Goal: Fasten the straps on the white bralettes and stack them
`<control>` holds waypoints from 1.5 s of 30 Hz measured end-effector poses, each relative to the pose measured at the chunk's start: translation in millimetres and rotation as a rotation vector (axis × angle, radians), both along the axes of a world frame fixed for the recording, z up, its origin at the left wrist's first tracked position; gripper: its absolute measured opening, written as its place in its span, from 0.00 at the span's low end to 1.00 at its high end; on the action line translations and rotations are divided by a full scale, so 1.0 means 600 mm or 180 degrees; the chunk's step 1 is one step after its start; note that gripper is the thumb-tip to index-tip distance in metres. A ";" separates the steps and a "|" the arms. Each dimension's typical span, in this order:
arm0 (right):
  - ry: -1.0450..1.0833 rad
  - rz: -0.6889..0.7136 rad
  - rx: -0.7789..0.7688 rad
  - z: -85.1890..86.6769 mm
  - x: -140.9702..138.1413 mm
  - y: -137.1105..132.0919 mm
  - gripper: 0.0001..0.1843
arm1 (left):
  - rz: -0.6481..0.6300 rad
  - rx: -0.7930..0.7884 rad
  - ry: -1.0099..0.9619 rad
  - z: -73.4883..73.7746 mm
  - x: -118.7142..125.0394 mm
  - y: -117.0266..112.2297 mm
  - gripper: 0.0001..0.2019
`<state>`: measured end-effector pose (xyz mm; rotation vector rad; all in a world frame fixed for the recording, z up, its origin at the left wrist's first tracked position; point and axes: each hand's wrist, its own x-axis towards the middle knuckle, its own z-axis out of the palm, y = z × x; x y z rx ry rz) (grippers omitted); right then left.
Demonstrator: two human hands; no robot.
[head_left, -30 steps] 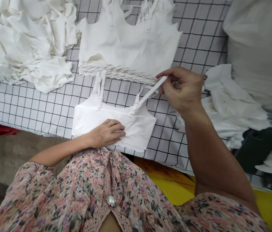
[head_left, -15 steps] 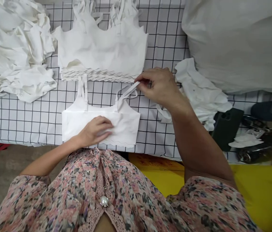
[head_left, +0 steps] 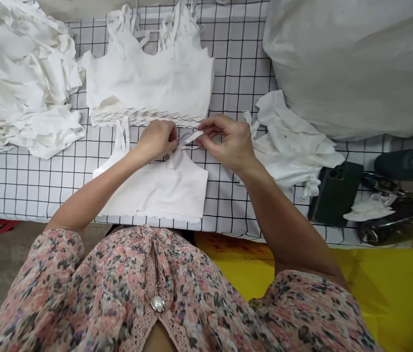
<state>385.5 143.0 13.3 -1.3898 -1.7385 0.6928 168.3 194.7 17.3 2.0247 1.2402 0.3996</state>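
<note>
A white strappy bra top (head_left: 158, 193) lies flat on the grid-patterned table cover (head_left: 235, 205), close to the front edge. Its right-hand strap (head_left: 193, 137) is pinched at the upper end by my right hand (head_left: 228, 142), fingers closed. My left hand (head_left: 158, 139) is closed at the same strap, nearer its base; its fingertips are partly hidden. The other strap (head_left: 122, 133) stands up loose beside my left wrist. Just beyond both hands lies a neat stack of similar white tops (head_left: 147, 83), straps pointing away and scalloped hems toward me.
A heap of crumpled white garments (head_left: 23, 78) fills the far left. At right are loose white garments (head_left: 290, 142), a big pale bag (head_left: 353, 63), a dark phone (head_left: 336, 193) and a shiny black packet (head_left: 399, 222). Something yellow (head_left: 393, 288) lies below the table edge.
My left hand has lifted off the body of the bra top and moved up to the right-hand strap. My right hand still pinches that strap, slightly further left and lower.
</note>
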 end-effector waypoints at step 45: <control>0.0918 -0.0064 -0.0109 0.007 -0.004 -0.015 0.07 | 0.0730 -0.0190 -0.1578 -0.005 -0.023 -0.027 0.06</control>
